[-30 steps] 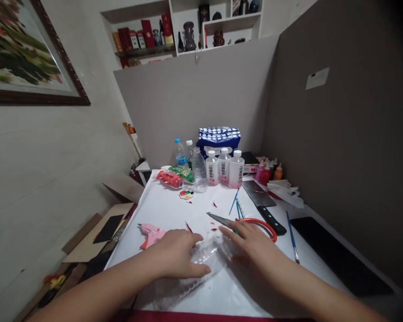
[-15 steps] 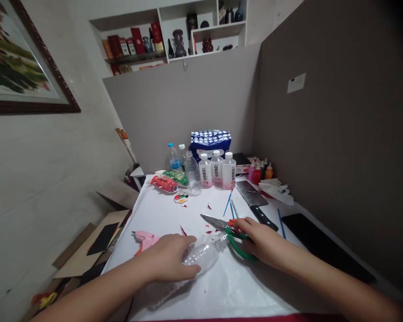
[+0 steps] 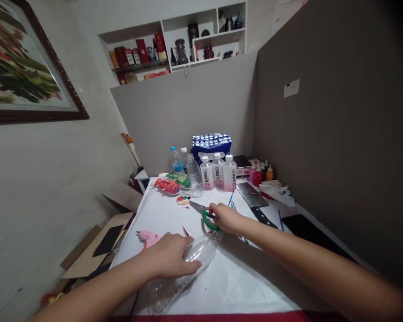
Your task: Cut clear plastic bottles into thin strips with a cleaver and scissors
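In the lower middle of the frame we have a clear, ribbed plastic bottle (image 3: pixel 203 256) lying on its side on the white-covered table (image 3: pixel 245 281), neck towards the upper right. Our left hand (image 3: pixel 174 255) arches over it, thumb and fingers parted astride the barrel, probably because something so round would roll. Near the centre, our right hand (image 3: pixel 225 218) has its fingers pinching the looped handles of the metal scissors with red and green grips (image 3: pixel 199 206); their blades point to the upper left, seemingly keeping the edges off our left hand. A black-handled steel cleaver (image 3: pixel 253 195) rests right of centre, apparently set aside.
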A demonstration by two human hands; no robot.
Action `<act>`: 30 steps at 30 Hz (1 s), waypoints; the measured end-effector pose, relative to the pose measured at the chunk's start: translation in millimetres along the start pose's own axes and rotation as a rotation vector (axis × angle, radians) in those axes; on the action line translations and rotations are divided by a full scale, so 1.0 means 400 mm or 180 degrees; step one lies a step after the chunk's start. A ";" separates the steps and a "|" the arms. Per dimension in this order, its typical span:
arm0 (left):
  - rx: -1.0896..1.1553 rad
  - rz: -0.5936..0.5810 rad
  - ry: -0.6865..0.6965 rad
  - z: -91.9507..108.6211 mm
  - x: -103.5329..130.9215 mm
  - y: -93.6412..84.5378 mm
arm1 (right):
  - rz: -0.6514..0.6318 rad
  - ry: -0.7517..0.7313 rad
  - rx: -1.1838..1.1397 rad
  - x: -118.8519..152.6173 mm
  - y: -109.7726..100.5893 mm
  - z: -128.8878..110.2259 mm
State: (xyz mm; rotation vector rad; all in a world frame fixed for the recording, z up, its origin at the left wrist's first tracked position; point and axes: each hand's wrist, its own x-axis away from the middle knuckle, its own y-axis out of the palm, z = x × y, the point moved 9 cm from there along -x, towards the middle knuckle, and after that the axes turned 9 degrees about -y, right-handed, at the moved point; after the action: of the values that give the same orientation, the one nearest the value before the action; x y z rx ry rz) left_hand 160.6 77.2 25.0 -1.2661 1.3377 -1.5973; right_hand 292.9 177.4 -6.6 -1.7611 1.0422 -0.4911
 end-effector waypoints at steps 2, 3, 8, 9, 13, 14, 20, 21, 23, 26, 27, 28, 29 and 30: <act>-0.0026 -0.0010 0.0001 0.001 -0.001 0.004 | -0.0022 0.0023 0.0090 -0.013 0.003 0.003; -0.0041 -0.0009 0.0007 0.002 -0.002 0.005 | -0.0025 0.0045 0.0139 -0.016 0.003 0.004; -0.0062 -0.0035 0.0099 0.006 -0.009 0.007 | -0.0032 0.0161 0.0354 -0.012 -0.001 0.006; -0.0047 -0.0055 0.0106 0.007 -0.011 0.007 | -0.0044 0.0179 0.0390 -0.010 -0.002 0.006; -0.0077 -0.0112 0.0126 0.009 -0.019 0.004 | -0.0148 0.0279 0.0523 0.000 -0.010 0.024; -0.0103 -0.0114 0.0153 0.011 -0.023 0.004 | -0.0178 0.0317 0.0552 0.003 -0.013 0.032; -0.0295 -0.0159 0.0427 0.024 -0.046 0.004 | -0.0302 0.0411 0.0679 0.011 -0.016 0.033; -0.0302 -0.0174 0.0452 0.025 -0.048 0.004 | -0.0301 0.0403 0.0690 0.010 -0.014 0.026; -0.0283 -0.0210 0.0472 0.026 -0.051 0.004 | -0.0284 0.0381 0.0706 0.009 -0.010 0.013; -0.0222 -0.0256 0.0495 0.032 -0.047 0.001 | -0.0263 0.0336 0.0710 0.010 -0.003 0.003; -0.0192 -0.0260 0.0513 0.035 -0.044 -0.001 | -0.0257 0.0318 0.0705 0.011 -0.001 0.003; -0.0161 -0.0262 0.0535 0.038 -0.042 -0.004 | -0.0249 0.0302 0.0699 0.013 0.002 0.004; -0.0128 -0.0266 0.0562 0.042 -0.039 -0.006 | -0.0236 0.0286 0.0690 0.016 0.004 0.007; -0.0091 -0.0269 0.0582 0.046 -0.038 -0.008 | -0.0221 0.0269 0.0678 0.020 0.006 0.010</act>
State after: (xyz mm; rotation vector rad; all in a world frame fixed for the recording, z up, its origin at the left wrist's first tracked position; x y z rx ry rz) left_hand 182.6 86.4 24.1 -1.2320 1.4390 -1.7946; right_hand 299.1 172.7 -11.7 -1.6023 0.9521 -0.6995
